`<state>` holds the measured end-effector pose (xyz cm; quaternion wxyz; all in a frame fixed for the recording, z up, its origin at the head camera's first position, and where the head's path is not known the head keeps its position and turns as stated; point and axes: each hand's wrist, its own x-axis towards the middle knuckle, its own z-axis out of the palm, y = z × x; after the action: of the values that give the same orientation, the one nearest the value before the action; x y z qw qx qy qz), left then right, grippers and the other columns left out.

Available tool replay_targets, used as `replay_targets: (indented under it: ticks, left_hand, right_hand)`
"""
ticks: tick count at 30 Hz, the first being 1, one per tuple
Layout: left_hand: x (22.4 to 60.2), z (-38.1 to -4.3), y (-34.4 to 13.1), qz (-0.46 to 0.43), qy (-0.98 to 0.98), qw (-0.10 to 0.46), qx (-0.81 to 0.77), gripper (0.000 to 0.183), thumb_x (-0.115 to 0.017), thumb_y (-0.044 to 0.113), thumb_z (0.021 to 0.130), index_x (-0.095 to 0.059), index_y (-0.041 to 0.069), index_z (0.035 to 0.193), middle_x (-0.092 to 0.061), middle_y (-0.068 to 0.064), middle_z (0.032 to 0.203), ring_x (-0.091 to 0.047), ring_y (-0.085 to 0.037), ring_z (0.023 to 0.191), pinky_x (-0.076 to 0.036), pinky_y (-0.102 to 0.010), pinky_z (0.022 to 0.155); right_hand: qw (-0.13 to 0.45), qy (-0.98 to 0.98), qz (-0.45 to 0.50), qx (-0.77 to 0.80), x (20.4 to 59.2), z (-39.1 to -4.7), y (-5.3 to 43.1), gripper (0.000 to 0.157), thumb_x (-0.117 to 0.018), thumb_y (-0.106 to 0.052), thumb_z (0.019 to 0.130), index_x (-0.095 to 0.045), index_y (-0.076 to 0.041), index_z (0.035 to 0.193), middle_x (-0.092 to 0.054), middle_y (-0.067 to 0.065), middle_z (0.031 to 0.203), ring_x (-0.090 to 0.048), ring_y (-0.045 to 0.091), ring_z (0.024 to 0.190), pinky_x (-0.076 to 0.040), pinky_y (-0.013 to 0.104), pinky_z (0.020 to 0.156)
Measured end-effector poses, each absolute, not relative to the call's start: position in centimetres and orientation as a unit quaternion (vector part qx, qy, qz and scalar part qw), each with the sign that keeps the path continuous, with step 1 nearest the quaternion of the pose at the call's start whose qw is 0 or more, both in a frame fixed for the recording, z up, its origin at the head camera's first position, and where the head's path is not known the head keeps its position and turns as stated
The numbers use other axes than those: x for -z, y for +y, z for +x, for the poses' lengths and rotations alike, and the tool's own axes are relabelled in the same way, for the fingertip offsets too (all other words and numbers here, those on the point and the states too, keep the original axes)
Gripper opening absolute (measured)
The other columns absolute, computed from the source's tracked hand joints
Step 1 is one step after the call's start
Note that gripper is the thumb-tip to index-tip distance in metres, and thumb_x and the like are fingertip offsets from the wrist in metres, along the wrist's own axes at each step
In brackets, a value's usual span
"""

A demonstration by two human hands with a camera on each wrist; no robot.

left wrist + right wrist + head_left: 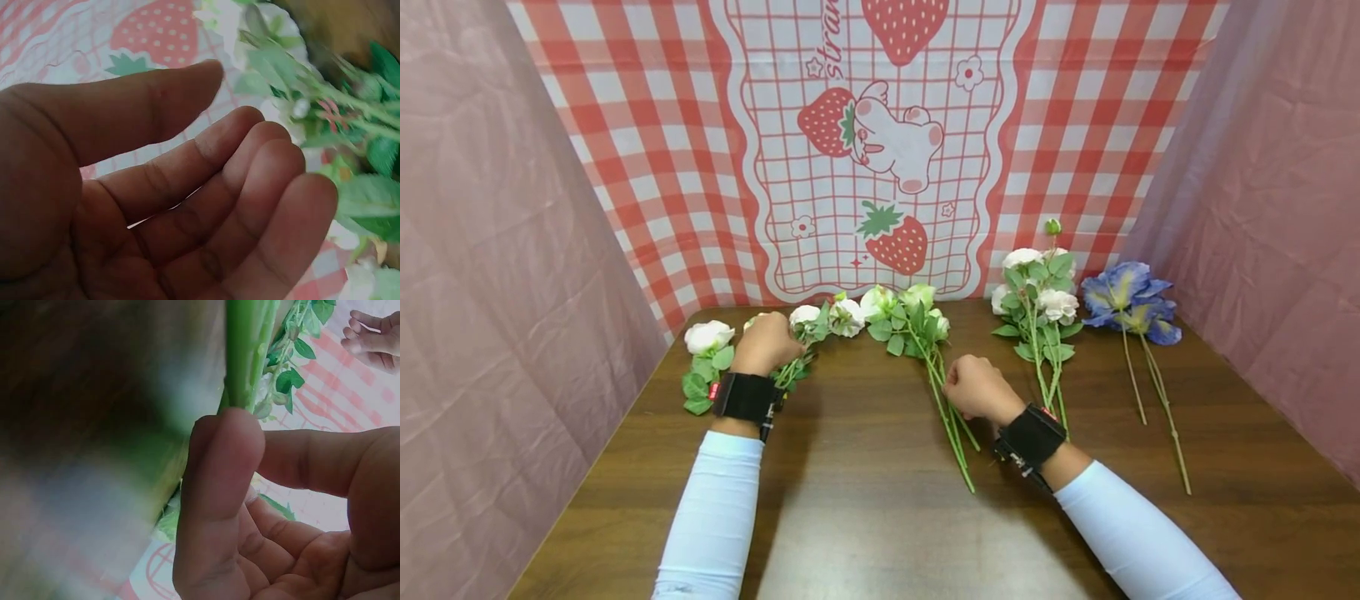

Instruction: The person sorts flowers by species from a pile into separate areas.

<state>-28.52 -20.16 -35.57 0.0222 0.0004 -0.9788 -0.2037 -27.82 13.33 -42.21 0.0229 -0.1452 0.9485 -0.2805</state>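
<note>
My left hand (pixel 767 343) hovers by the white roses at the left of the table. In the left wrist view its fingers are loosely curved with nothing between them and the thumb, beside green stems and leaves (pixel 369 181). My right hand (pixel 981 389) is at the green stems (pixel 942 398) of the pale green-white roses (pixel 917 300) in the middle. The right wrist view shows its thumb and index finger pinching those stems (pixel 245 356). Part of one stem is hidden behind the hand.
White roses (pixel 709 337) lie at the far left, and more white roses (pixel 847 317) at centre left. To the right are a bunch of white roses (pixel 1037 300) and blue-purple flowers (pixel 1127 300) with bare stems. A checked strawberry cloth (pixel 880 150) hangs behind the brown table (pixel 865 500).
</note>
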Motion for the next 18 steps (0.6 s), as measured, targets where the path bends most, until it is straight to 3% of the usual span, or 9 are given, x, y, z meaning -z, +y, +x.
replay_targets:
  ticks: [5, 10, 14, 18]
  left_hand:
    - [36.3, -28.6, -20.9, 0.013, -0.985, 0.027, 0.170, 0.011, -0.073, 0.009, 0.078, -0.066, 0.001, 0.076, -0.068, -0.020, 0.089, -0.064, -0.034, 0.081, -0.055, -0.049, 0.073]
    - [37.1, -28.8, -21.4, 0.040, -0.984, -0.001, 0.174, 0.026, -0.078, 0.009, 0.078, -0.072, -0.007, 0.098, -0.068, -0.030, 0.111, -0.066, -0.045, 0.096, -0.055, -0.056, 0.082]
    - [37.9, -29.0, -21.6, 0.055, -0.985, 0.003, 0.163, 0.028, -0.076, 0.007, 0.079, -0.071, -0.009, 0.103, -0.067, -0.033, 0.113, -0.065, -0.050, 0.101, -0.055, -0.059, 0.083]
    - [38.4, -29.1, -21.6, 0.067, -0.987, 0.001, 0.146, 0.029, -0.078, 0.006, 0.077, -0.072, -0.007, 0.102, -0.068, -0.032, 0.111, -0.066, -0.048, 0.099, -0.055, -0.060, 0.080]
  right_hand:
    - [0.024, 0.948, -0.144, 0.283, 41.9, -27.7, 13.3, 0.022, -0.065, -0.018, 0.097, -0.069, -0.011, 0.077, -0.061, 0.001, 0.055, -0.061, 0.017, 0.046, -0.050, 0.035, 0.063]
    - [0.017, 0.949, -0.146, 0.280, 41.8, -27.5, 13.3, 0.024, -0.068, -0.022, 0.097, -0.066, -0.012, 0.075, -0.060, 0.001, 0.056, -0.061, 0.017, 0.044, -0.049, 0.035, 0.061]
    - [0.013, 0.949, -0.145, 0.278, 41.7, -27.5, 13.2, 0.027, -0.068, -0.024, 0.097, -0.064, -0.012, 0.074, -0.061, 0.001, 0.058, -0.061, 0.016, 0.044, -0.049, 0.035, 0.059]
    - [0.012, 0.950, -0.145, 0.276, 41.6, -27.5, 13.2, 0.027, -0.068, -0.025, 0.097, -0.064, -0.012, 0.074, -0.061, 0.001, 0.057, -0.061, 0.017, 0.044, -0.049, 0.034, 0.059]
